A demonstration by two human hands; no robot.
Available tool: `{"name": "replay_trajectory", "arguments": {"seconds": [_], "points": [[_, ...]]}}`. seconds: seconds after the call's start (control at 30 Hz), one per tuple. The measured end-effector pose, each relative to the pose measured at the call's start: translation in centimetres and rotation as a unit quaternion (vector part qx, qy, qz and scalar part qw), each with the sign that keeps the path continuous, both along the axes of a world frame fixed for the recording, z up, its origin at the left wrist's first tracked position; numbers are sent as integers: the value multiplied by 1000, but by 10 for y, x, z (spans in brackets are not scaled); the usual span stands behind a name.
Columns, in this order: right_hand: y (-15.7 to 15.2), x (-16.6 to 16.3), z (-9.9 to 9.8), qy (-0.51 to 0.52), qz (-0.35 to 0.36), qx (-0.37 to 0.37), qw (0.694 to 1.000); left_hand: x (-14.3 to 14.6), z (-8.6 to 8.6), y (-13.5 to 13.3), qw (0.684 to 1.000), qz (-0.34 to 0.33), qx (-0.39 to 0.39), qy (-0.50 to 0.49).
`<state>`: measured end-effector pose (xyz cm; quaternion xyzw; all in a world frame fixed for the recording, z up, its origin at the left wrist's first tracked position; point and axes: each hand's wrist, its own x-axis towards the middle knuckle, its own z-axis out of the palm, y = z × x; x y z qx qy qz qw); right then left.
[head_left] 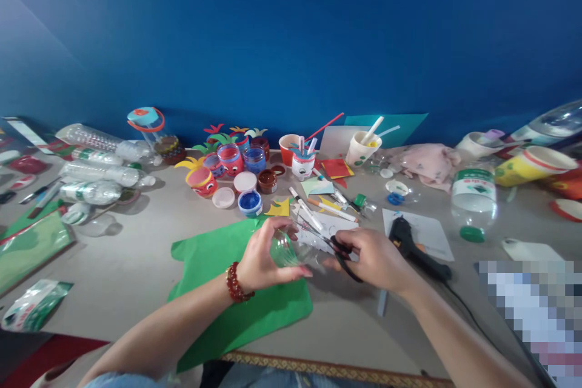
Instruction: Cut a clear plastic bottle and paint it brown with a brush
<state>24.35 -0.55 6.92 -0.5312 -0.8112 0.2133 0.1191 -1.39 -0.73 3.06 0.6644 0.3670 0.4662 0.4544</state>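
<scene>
A clear plastic piece (284,248) was held over the far right part of a green sheet (204,282), in the middle of the tabletop (131,273) and back from its near edge. The left hand (266,257) curved around it, thumb on the near side and fingers on the far side. The right hand (366,257) was closed around the handles of a pair of scissors (342,247), their blades pointing toward the far left corner. Whether plastic lay between the blades could not be told.

The chief danger seemed to be the left fingers, close to the blades: if the slick plastic turned or buckled under pressure, the scissors could skid and nick them. Squeezing too hard might also crease the thin wall and send a cut off line.

Beyond the left hand, toward the far edge, an open jar of blue paint (250,202) stood near enough that a knock could spill it onto the green sheet. To the right, the cord (468,313) of a glue gun (416,251) ran toward the near edge beside the right forearm (454,327); a sweep of that arm might catch it and drag the tool.
</scene>
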Motion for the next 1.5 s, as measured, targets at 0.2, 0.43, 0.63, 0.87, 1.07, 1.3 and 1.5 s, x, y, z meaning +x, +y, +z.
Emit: {"name": "replay_trajectory", "arguments": {"seconds": [0.2,0.43,0.63,0.87,1.07,1.3,1.5], "points": [[-2,-1,-5,-6,-12,16,1000,2,-1,0,1000,5,15,17],[-3,-1,-4,-14,-22,19,999,4,-2,-2,1000,-1,25,-12],[-2,1,-15,-13,-31,38,999,7,-10,1,996,-8,84,-27],[-1,2,-7,61,-59,51,995,7,-9,3,995,-17,95,-28],[-2,0,-3,18,1,59,998,7,-6,2,994,-27,104,9],[-1,1,4,-19,26,31,999,6,-8,1,991,-26,124,51],[-2,2,1,-24,14,40,999,7,-8,2,992,-30,120,39]]}}
